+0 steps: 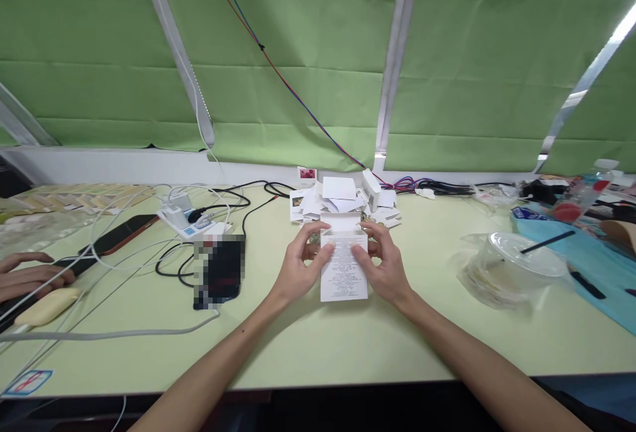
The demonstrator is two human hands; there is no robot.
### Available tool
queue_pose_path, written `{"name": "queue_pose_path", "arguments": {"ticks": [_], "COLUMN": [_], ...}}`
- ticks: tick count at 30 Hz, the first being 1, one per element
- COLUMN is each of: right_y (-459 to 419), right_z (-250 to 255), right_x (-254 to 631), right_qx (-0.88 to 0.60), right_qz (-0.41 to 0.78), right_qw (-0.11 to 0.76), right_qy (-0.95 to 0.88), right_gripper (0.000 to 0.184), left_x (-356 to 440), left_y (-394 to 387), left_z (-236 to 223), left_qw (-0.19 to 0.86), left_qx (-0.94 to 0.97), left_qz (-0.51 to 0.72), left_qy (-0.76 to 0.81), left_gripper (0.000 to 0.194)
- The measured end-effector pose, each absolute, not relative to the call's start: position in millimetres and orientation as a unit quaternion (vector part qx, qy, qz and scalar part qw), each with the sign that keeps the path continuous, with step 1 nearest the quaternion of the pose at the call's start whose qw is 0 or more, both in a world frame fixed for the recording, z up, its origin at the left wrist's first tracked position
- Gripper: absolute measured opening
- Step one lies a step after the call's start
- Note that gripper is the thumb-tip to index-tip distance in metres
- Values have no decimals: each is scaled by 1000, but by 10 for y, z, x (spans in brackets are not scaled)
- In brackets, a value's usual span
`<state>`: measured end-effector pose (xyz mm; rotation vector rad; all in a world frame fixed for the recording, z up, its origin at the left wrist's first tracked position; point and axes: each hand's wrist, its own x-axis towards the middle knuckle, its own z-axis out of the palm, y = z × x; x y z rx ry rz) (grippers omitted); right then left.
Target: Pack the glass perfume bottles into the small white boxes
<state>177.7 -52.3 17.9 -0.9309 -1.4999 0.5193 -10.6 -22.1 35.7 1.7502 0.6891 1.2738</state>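
Observation:
Between my two hands is a small white paper box point(344, 273) with lines of dark print on the face toward me and a raised flap at its far end. My left hand point(303, 261) pinches its upper left edge, thumb on the printed face. On the opposite edge, my right hand point(383, 261) grips it the same way. Just beyond the box lies a heap of white cards and papers point(339, 190), some with small pictures. A small white carton point(370, 189) leans at the heap's right side. What the box contains is hidden.
To the left are a power strip point(186, 220), tangled cables, a partly blurred dark phone point(226, 270) and another person's hand point(30, 276). On the right stands a lidded plastic cup point(527, 256) with a black straw, beside a blue sheet point(596, 260).

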Motion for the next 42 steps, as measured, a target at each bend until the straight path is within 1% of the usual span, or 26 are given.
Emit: {"name": "queue_pose_path", "arguments": {"ticks": [8, 15, 24, 32, 42], "right_y": [-513, -530, -528, -529, -522], "right_z": [172, 207, 197, 222, 206], "right_x": [1797, 1800, 1801, 1798, 1794], "right_qx": [-399, -390, -392, -393, -397], "right_qz": [206, 242, 235, 226, 215], "right_qw": [599, 603, 608, 605, 604], "right_qy": [-663, -653, -649, -654, -657], "right_gripper": [27, 29, 26, 25, 25], "left_x": [-110, -116, -123, -127, -132], "left_y": [-224, -224, -227, -216, -213], "left_z": [367, 356, 357, 385, 375], "left_qw": [436, 444, 438, 370, 335], "left_qx": [692, 688, 692, 715, 705], "left_qz": [506, 495, 493, 530, 556], "left_qy": [274, 290, 292, 267, 286], "left_gripper": [30, 34, 32, 23, 24]}}
